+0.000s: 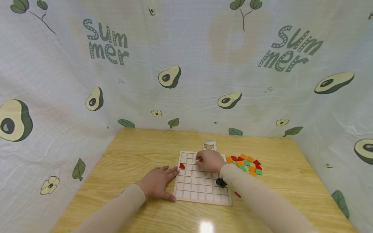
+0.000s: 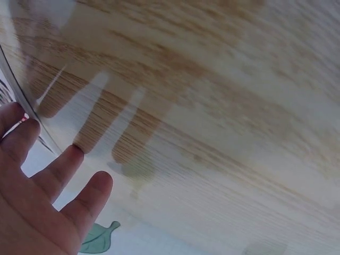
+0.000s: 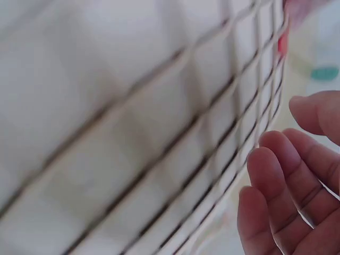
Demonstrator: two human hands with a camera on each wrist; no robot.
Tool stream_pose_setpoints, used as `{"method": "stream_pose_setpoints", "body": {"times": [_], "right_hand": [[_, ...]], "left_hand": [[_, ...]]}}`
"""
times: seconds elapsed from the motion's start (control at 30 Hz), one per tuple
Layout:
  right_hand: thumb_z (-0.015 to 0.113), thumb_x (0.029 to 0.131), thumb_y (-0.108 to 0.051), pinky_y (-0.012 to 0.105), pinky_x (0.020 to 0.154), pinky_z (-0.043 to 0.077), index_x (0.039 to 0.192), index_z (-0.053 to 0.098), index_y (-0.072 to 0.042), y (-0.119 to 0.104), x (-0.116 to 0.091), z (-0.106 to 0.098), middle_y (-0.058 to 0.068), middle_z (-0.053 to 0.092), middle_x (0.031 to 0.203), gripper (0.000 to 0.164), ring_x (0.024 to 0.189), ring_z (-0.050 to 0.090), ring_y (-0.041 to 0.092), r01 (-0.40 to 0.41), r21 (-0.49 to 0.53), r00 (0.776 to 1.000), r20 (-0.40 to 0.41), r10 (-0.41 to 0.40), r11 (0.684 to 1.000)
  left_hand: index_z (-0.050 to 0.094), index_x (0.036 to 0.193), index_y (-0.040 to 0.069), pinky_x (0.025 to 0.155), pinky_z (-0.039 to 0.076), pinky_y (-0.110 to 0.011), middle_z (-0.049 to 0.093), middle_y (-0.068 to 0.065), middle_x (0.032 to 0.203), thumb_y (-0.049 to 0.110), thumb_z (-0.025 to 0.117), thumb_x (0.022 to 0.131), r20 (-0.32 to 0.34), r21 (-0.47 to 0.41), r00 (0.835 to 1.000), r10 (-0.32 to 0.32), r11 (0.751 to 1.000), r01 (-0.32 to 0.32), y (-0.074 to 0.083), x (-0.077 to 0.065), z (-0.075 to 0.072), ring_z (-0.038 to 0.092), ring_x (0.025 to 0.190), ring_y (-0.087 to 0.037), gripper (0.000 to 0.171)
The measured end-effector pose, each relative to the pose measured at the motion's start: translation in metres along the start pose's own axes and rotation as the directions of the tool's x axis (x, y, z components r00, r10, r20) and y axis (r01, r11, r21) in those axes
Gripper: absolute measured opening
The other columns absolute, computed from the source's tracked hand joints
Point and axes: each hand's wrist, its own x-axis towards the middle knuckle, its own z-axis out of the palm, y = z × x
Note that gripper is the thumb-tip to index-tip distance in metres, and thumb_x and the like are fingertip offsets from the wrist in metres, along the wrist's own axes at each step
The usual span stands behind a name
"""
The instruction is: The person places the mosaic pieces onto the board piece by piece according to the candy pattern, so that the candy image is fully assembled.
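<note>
A pale square board [image 1: 201, 187] with a grid of cells lies on the table. One red quarter-round tile [image 1: 182, 166] sits in a cell near its left side. My left hand [image 1: 158, 183] rests palm down at the board's left edge, fingers spread and thumb by the near left corner. Over the upper part of the board is my right hand [image 1: 211, 160], its fingers bent. In the right wrist view, thumb and fingertips [image 3: 263, 164] are apart, with no tile showing between them, and the grid is beside them.
Right of the board lies a loose pile of orange, red and green tiles [image 1: 252, 169], partly behind the right forearm. A small patterned card [image 1: 209, 144] lies beyond the far edge. One thin red piece [image 1: 237, 194] is near the right side. A printed cloth [image 1: 198, 97] encloses the table.
</note>
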Motion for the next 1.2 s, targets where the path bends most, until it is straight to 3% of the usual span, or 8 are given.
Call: {"method": "stream_pose_setpoints", "body": {"times": [0.3,0.53,0.9,1.2], "right_hand": [[0.073,0.089,-0.021,0.032,0.060,0.047,0.115,0.070,-0.010,0.068,-0.050,-0.034,-0.007,0.064,0.087,0.029,0.068,0.054,0.009,-0.111,0.001,0.994,-0.019,0.111,0.994],[0.078,0.085,-0.021,0.038,0.070,0.052,0.116,0.068,-0.009,0.113,-0.084,-0.043,-0.002,0.066,0.095,0.035,0.078,0.058,0.013,-0.152,-0.031,0.988,-0.015,0.152,0.988],[0.078,0.085,-0.016,0.045,0.078,0.054,0.115,0.069,-0.005,0.134,-0.105,-0.055,0.001,0.067,0.098,0.034,0.085,0.063,0.021,-0.160,-0.039,0.987,0.027,0.161,0.986],[0.072,0.089,-0.010,0.049,0.085,0.053,0.117,0.070,-0.006,0.137,-0.090,-0.036,0.006,0.070,0.107,0.028,0.094,0.066,0.026,-0.131,-0.055,0.991,-0.045,0.128,0.990]], "left_hand": [[0.036,0.157,0.018,0.104,0.037,-0.058,0.031,0.002,0.161,0.084,0.057,0.075,0.010,0.009,1.000,-0.007,1.000,0.007,0.002,-0.001,-0.001,0.036,0.140,-0.038,0.107],[0.036,0.157,0.020,0.103,0.039,-0.057,0.031,0.002,0.161,0.086,0.055,0.074,0.008,0.029,1.000,-0.016,0.999,0.016,0.000,-0.001,0.000,0.037,0.140,-0.037,0.108],[0.038,0.156,0.019,0.102,0.041,-0.057,0.033,0.002,0.160,0.085,0.056,0.075,-0.005,0.017,1.000,-0.021,1.000,0.021,-0.004,-0.006,0.003,0.038,0.139,-0.038,0.106],[0.037,0.156,0.020,0.102,0.039,-0.059,0.032,0.003,0.160,0.086,0.053,0.076,-0.002,0.007,1.000,0.001,1.000,-0.001,0.000,-0.002,0.002,0.037,0.140,-0.038,0.106]]}}
